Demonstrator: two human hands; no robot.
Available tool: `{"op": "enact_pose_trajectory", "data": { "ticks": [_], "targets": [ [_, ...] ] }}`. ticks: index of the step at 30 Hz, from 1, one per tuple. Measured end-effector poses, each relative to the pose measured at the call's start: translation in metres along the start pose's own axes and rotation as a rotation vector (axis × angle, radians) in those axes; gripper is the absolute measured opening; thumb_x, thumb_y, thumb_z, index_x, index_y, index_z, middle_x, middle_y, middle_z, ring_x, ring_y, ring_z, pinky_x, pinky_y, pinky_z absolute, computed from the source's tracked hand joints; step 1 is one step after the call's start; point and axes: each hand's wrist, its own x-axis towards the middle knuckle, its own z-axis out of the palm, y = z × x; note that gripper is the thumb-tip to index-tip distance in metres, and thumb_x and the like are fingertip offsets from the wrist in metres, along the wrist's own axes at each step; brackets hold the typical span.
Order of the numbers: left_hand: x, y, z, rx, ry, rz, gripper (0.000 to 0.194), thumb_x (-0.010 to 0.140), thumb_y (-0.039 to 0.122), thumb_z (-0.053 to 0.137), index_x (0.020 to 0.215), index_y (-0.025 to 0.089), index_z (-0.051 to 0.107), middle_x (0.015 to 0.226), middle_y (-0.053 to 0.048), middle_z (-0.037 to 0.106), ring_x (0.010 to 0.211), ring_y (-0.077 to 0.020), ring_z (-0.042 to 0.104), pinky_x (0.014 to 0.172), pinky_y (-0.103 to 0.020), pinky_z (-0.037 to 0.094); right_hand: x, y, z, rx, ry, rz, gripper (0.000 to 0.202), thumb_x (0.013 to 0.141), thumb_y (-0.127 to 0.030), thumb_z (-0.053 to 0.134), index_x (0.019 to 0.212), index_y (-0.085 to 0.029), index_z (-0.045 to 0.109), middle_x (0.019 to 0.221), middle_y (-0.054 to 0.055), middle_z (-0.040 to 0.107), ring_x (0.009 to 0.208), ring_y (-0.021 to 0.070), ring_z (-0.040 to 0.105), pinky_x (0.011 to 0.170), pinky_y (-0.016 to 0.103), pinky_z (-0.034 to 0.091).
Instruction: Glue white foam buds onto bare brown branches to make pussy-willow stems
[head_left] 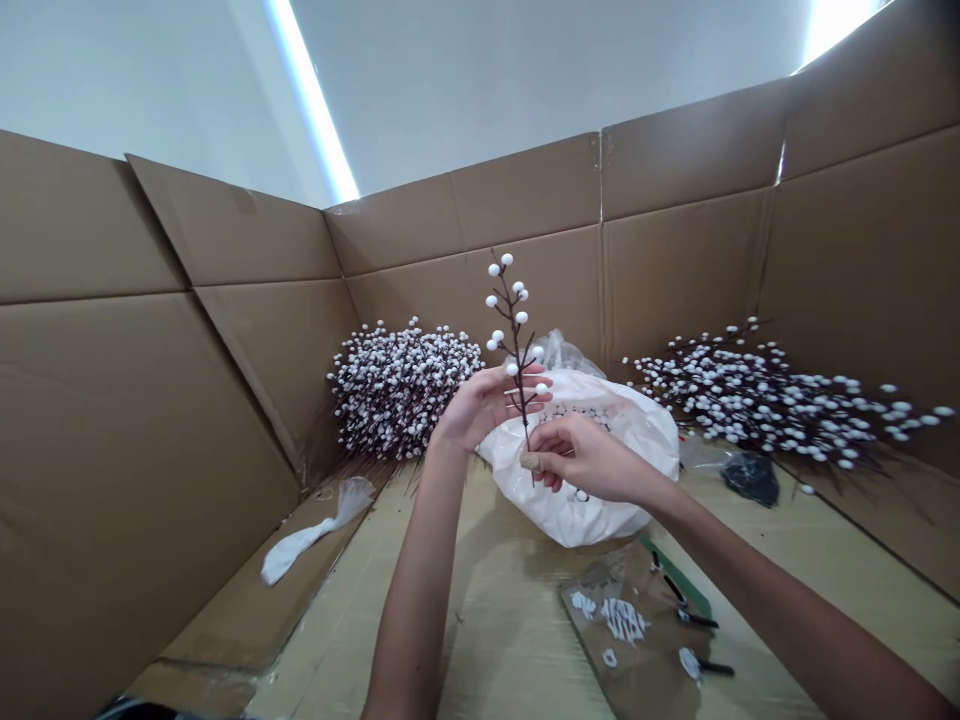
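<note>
A dark twig with white berries (517, 325) stands upright in front of me. My right hand (574, 455) pinches its lower stem between thumb and fingers. Behind the twig's middle is my left hand (491, 402), its fingers spread and reaching past the stem; whether they touch it I cannot tell. Below and behind both hands lies a white plastic bag (600, 515), open at the top, with small white and dark pieces inside.
Dense bunches of white-berried twigs lie at the back left (405, 390) and back right (757, 395). A cardboard piece (652, 675) with white smears and dark tools lies front right. A white pouch (300, 545) is at left. Cardboard walls (510, 215) surround the table.
</note>
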Motion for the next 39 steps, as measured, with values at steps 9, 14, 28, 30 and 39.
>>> {"op": "enact_pose_trajectory", "data": {
  "ticks": [9, 14, 28, 30, 39],
  "targets": [
    [0.005, -0.008, -0.003, 0.084, -0.048, -0.03, 0.025, 0.072, 0.021, 0.07, 0.095, 0.01, 0.071, 0.089, -0.013, 0.073, 0.079, -0.0211, 0.069, 0.078, -0.032, 0.054, -0.006, -0.004, -0.031, -0.087, 0.085, 0.026, 0.02, 0.083, -0.028, 0.061, 0.07, -0.013, 0.057, 0.062, 0.002, 0.059, 0.055, 0.0094, 0.055, 0.054, 0.021, 0.046],
    [0.005, -0.01, -0.002, 0.124, -0.042, -0.021, 0.026, 0.07, 0.019, 0.074, 0.095, 0.01, 0.071, 0.088, -0.011, 0.073, 0.079, -0.0191, 0.069, 0.079, -0.033, 0.053, -0.005, 0.002, -0.036, -0.144, 0.086, 0.05, 0.02, 0.082, -0.032, 0.062, 0.074, -0.013, 0.062, 0.066, 0.004, 0.062, 0.057, 0.0117, 0.058, 0.055, 0.023, 0.048],
    [0.007, -0.017, 0.003, 0.354, -0.046, 0.042, 0.03, 0.06, 0.017, 0.081, 0.087, 0.01, 0.069, 0.081, -0.005, 0.067, 0.071, -0.0121, 0.063, 0.068, -0.023, 0.048, -0.002, 0.008, -0.037, -0.145, 0.089, 0.036, 0.014, 0.079, -0.026, 0.057, 0.074, -0.014, 0.063, 0.064, 0.003, 0.06, 0.057, 0.0131, 0.056, 0.054, 0.024, 0.047],
    [0.007, -0.017, 0.005, 0.376, -0.046, 0.052, 0.027, 0.059, 0.017, 0.082, 0.081, 0.01, 0.067, 0.076, -0.002, 0.066, 0.067, -0.0106, 0.062, 0.065, -0.022, 0.047, -0.002, 0.009, -0.036, -0.137, 0.084, 0.039, 0.013, 0.078, -0.025, 0.057, 0.075, -0.015, 0.064, 0.064, 0.003, 0.059, 0.057, 0.0127, 0.056, 0.053, 0.024, 0.046],
    [0.007, -0.019, 0.01, 0.459, 0.009, 0.103, 0.023, 0.059, 0.021, 0.081, 0.071, 0.01, 0.065, 0.067, -0.001, 0.064, 0.061, -0.0099, 0.059, 0.061, -0.022, 0.045, 0.001, 0.008, -0.04, -0.281, 0.066, 0.017, 0.021, 0.083, -0.032, 0.055, 0.082, -0.015, 0.067, 0.07, 0.004, 0.064, 0.062, 0.0148, 0.059, 0.056, 0.025, 0.046]
  ]
}}
